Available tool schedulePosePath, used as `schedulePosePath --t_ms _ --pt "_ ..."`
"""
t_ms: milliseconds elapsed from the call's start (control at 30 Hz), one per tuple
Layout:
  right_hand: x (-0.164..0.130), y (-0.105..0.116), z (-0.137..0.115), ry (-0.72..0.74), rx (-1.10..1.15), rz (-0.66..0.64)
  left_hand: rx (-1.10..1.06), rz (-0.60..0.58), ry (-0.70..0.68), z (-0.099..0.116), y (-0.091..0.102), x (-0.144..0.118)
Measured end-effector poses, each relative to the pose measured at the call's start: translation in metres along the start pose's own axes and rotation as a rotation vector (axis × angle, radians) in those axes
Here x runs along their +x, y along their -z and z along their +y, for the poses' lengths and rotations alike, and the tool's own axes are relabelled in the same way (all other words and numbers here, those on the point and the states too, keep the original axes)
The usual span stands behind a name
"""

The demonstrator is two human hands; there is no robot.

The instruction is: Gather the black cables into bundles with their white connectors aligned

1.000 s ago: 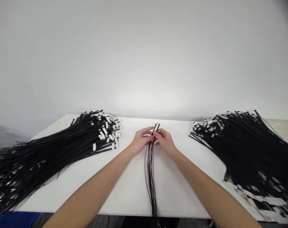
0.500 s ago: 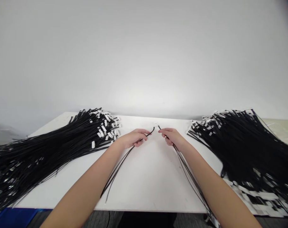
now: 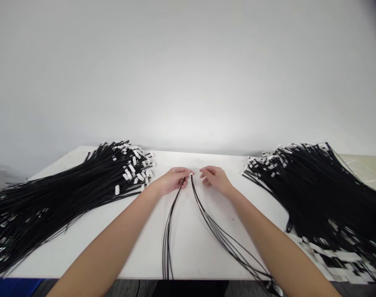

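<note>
The left hand [image 3: 178,178] pinches two cables near their tips: the left cable [image 3: 174,202] drops from under the fingers, and the right cable [image 3: 200,206] has its white tip [image 3: 191,174] at the fingertips. The right hand [image 3: 213,178] hovers just beside, fingers loosely curled and apart, with nothing visible in its grip. Both cables hang toward the surface's near edge and reach it, the right one near the right forearm.

The handling looks partway through: this pair is out and in hand, set down on neither side, and many more cables lie in the left pile [image 3: 73,177] and the right pile [image 3: 324,198]. Which pile is finished I cannot tell.

Between the piles the surface [image 3: 203,251] is bare from far edge to near edge, roomy sideways; the wall [image 3: 188,82] closes off the far edge.
</note>
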State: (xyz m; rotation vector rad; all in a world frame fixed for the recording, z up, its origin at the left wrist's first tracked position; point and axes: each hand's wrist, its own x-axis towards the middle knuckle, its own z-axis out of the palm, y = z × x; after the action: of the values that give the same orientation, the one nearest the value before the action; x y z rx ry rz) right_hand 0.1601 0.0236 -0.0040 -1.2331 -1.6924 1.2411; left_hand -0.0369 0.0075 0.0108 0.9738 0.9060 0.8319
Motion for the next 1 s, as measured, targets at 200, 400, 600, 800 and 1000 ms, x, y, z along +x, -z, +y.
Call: schedulePosePath --t_ms 200,400,600,800,1000 --pt "0.031 0.029 0.037 0.416 -0.725 0.268 -0.007 0.027 0.077 0.015 0.017 -0.002" --pt "0.03 0.023 0.035 0.301 -0.964 0.156 0.024 0.042 0.14 0.018 0.016 -0.005" --pt "0.023 0.021 0.027 0.334 -0.954 0.265 -0.093 0.134 0.193 0.009 -0.001 -0.001" --pt "0.017 0.018 0.024 0.335 -0.638 0.288 -0.312 0.191 0.091 0.007 -0.013 -0.002" --pt "-0.003 0.001 -0.005 0.1 0.067 0.281 -0.176 -0.015 0.178 -0.001 -0.015 -0.004"
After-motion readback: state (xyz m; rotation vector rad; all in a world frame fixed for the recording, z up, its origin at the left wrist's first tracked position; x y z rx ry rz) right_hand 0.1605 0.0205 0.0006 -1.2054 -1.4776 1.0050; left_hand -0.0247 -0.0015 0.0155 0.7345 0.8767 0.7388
